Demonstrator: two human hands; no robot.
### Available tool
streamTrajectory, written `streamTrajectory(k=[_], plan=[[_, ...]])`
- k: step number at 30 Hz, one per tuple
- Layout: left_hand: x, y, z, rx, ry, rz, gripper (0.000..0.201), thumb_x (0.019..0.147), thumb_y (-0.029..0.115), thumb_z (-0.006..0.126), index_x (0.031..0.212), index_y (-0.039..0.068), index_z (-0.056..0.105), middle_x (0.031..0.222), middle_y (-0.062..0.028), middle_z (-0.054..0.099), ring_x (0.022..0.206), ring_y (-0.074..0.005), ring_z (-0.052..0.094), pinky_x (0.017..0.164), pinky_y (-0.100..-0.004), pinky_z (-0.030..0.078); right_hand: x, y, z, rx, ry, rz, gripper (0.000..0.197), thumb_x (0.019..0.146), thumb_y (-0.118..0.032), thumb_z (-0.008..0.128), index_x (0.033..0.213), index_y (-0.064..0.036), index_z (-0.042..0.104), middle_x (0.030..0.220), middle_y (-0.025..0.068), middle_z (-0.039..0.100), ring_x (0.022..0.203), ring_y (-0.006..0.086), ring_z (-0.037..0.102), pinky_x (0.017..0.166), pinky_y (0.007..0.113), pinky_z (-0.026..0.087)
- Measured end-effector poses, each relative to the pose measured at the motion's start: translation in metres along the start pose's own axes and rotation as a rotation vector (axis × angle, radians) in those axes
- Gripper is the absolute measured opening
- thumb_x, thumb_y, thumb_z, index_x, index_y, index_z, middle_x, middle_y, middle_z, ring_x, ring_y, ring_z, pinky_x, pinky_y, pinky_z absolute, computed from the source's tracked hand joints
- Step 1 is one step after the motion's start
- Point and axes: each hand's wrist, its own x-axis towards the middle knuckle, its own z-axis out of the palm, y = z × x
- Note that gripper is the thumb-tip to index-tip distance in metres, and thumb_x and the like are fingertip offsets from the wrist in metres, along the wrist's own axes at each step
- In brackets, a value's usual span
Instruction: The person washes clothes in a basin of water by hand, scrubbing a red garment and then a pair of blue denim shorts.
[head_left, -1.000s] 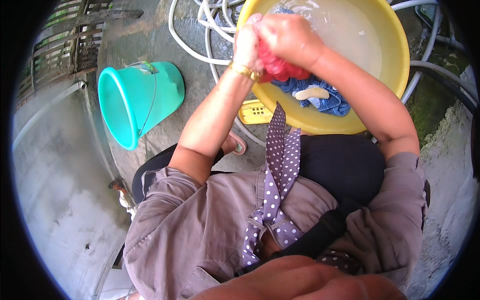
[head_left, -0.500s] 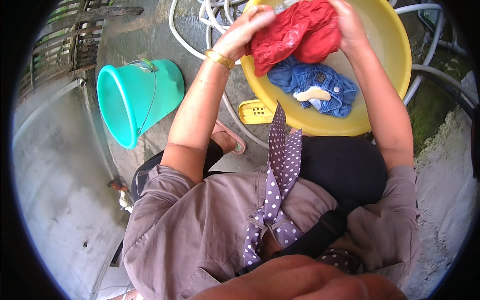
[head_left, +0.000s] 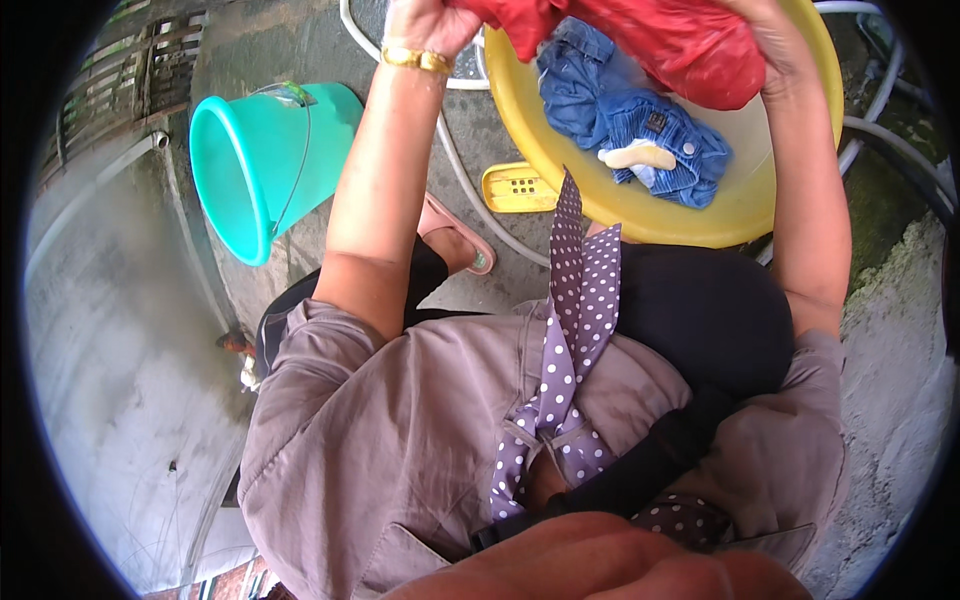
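Observation:
A wet red cloth (head_left: 690, 50), seemingly a garment, is stretched between my two hands over a yellow basin (head_left: 520, 110). My left hand (head_left: 437, 25) grips its left end at the top edge of the picture, with the fingertips cut off. On the other side my right hand (head_left: 778, 42) is closed on the right end, its fingers partly behind the fabric. Below the cloth, inside the basin, lies a bunched blue denim garment (head_left: 600, 95) with a ribbed waistband. A pale, curved bar of soap (head_left: 640, 155) rests on that waistband.
A turquoise bucket (head_left: 310, 150) lies tipped on its side at the left. Beside the basin is a yellow slotted soap dish (head_left: 518, 187). Grey hose (head_left: 465, 180) loops over the floor on both sides. My pink slipper (head_left: 470, 235) is near the basin.
My hands have moved apart and the red cloth, bunched before, is now pulled out wide. My left hand has gone up and left, my right hand to the right.

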Motion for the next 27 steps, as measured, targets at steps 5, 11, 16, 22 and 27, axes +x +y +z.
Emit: streamTrajectory(k=[5, 11, 16, 22, 27], plan=[[0.013, -0.002, -0.029, -0.006, -0.166, -0.096, 0.054, 0.080, -0.002, 0.055, 0.134, -0.006, 0.053, 0.130, -0.0225, 0.064, 0.120, -0.0338, 0.063, 0.108, -0.0476, 0.049, 0.006, 0.011, 0.002, -0.072, 0.058, -0.077, 0.054, 0.080, 0.002, 0.067, 0.133, 0.0069, 0.059, 0.123, 0.0157, 0.070, 0.111, 0.0250, 0.068, 0.103, 0.038, 0.052], [0.006, -0.079, -0.004, 0.149, 0.051, 0.199, 0.035, 0.101, 0.026, 0.057, 0.126, 0.001, 0.063, 0.126, -0.0131, 0.068, 0.111, -0.0248, 0.067, 0.098, -0.0398, 0.055, 0.012, 0.068, 0.022, -0.392, 0.154, -0.591, 0.035, 0.087, -0.004, 0.068, 0.121, 0.0008, 0.060, 0.111, 0.0107, 0.070, 0.101, 0.0199, 0.068, 0.092, 0.033, 0.055], [0.019, -0.154, -0.097, 0.027, -0.065, -0.004, 0.025, 0.102, 0.024, 0.059, 0.115, 0.003, 0.066, 0.108, -0.0102, 0.071, 0.097, -0.0214, 0.068, 0.088, -0.0390, 0.057, 0.021, 0.154, 0.042, -1.196, -0.027, -1.046, 0.017, 0.087, -0.018, 0.071, 0.085, -0.0016, 0.066, 0.075, 0.0159, 0.066, 0.063, 0.0321, 0.066, 0.062, 0.038, 0.054], [0.024, -0.173, -0.052, 0.049, 0.180, 0.114, 0.019, 0.101, 0.019, 0.060, 0.111, 0.004, 0.066, 0.102, -0.0085, 0.070, 0.090, -0.0184, 0.068, 0.081, -0.0378, 0.058, 0.053, 0.143, -0.016, -1.230, 0.099, -0.774, 0.020, 0.087, -0.018, 0.064, 0.076, -0.0017, 0.067, 0.066, 0.0192, 0.062, 0.061, 0.0341, 0.065, 0.059, 0.041, 0.051], [0.033, -0.138, -0.020, 0.161, 0.137, 0.037, 0.022, 0.103, 0.016, 0.054, 0.115, 0.003, 0.066, 0.104, -0.0056, 0.069, 0.087, -0.0139, 0.066, 0.080, -0.0333, 0.056, 0.065, 0.104, -0.045, -1.212, 0.337, -0.592, 0.022, 0.091, -0.017, 0.063, 0.082, 0.0022, 0.069, 0.065, 0.0131, 0.064, 0.058, 0.0154, 0.059, 0.058, 0.036, 0.048]])
